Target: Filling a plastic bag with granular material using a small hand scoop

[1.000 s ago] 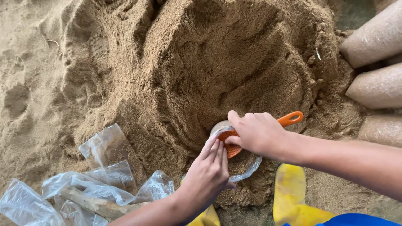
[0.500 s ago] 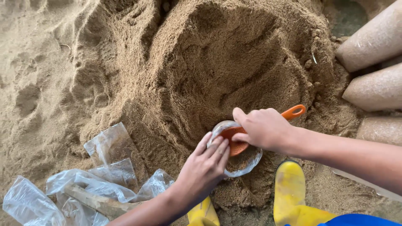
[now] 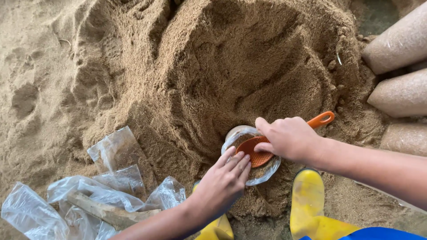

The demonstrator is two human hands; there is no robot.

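Both hands [image 3: 222,184] over bag [image 3: 267,174]

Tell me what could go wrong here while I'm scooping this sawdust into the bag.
The clear bag is held open only by your left hand, so its soft rim could fold shut. The orange scoop in your right hand may spill past the rim. The steep sawdust pile just behind could slump over the opening.

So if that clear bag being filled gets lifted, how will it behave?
Probably floppy: the clear bag is thin film whose mouth the left hand holds open. Likely heavy and saggy, since the orange scoop in the right hand adds sawdust-like material.
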